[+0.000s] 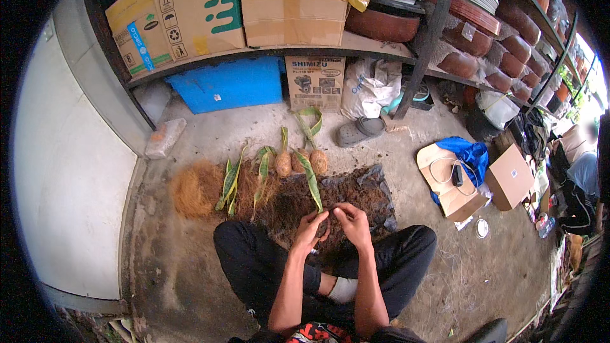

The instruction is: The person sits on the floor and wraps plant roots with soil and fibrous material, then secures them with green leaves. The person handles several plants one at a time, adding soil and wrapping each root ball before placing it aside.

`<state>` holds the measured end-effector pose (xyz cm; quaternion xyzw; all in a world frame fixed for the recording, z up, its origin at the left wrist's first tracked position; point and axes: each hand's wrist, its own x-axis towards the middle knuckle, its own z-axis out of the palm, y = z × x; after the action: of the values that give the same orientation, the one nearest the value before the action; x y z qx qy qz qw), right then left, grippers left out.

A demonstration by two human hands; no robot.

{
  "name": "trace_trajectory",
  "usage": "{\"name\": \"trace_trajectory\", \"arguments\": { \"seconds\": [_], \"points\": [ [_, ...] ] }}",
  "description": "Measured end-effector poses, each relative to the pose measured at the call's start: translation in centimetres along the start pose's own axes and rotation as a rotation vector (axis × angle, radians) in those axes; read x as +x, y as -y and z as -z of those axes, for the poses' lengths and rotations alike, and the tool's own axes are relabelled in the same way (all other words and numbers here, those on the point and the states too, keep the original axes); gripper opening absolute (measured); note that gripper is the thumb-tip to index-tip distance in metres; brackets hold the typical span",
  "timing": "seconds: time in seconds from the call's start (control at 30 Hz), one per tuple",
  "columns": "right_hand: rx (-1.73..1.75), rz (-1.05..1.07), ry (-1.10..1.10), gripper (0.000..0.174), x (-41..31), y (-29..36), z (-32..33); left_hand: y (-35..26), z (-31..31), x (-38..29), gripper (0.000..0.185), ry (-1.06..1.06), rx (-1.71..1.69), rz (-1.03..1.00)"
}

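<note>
My left hand (310, 232) is closed around the base of a snake plant (312, 186), whose variegated leaf points up and away from me. Close on its right is my right hand (351, 223), with thumb and forefinger brought together; whether a strand lies between them cannot be told. Under both hands a dark plastic sheet (388, 200) bears brown soil and fibre (352, 195). Beyond it stand fibre-wrapped root balls (283, 164) (318, 161) with snake plant leaves. Further snake plants (231, 183) lie at the left, beside a heap of orange-brown coconut fibre (195, 190).
A grey clog (360, 132), a blue bin (228, 85) and a pump carton (314, 83) stand beyond the plants. Opened cardboard (448, 186) with a cable lies at the right, near loose string (452, 267). A shelf (267, 51) holds boxes. A person (579, 166) sits at the far right.
</note>
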<state>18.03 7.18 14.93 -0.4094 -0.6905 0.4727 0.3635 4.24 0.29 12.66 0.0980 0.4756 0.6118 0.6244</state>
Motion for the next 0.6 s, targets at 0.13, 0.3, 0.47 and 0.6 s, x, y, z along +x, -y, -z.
{"name": "trace_trajectory", "arguments": {
  "seconds": [0.13,0.3,0.47,0.6],
  "points": [
    [0.542,-0.196,-0.198,0.033,0.5,1.8,0.0,-2.5,-1.8,0.3,0.023,0.022,-0.219,-0.114],
    [0.894,-0.254,-0.307,0.035,-0.2,2.1,-1.5,-6.0,-5.2,-0.1,0.04,-0.073,-0.557,-0.201],
    [0.979,-0.349,-0.332,0.03,-1.6,0.7,-0.9,-6.1,-5.0,-1.9,0.049,0.083,-0.615,-0.238],
    [0.917,-0.324,-0.293,0.017,-2.3,0.2,-0.5,-4.4,-2.4,-1.4,0.045,0.111,-0.576,-0.241]
  ]
}}
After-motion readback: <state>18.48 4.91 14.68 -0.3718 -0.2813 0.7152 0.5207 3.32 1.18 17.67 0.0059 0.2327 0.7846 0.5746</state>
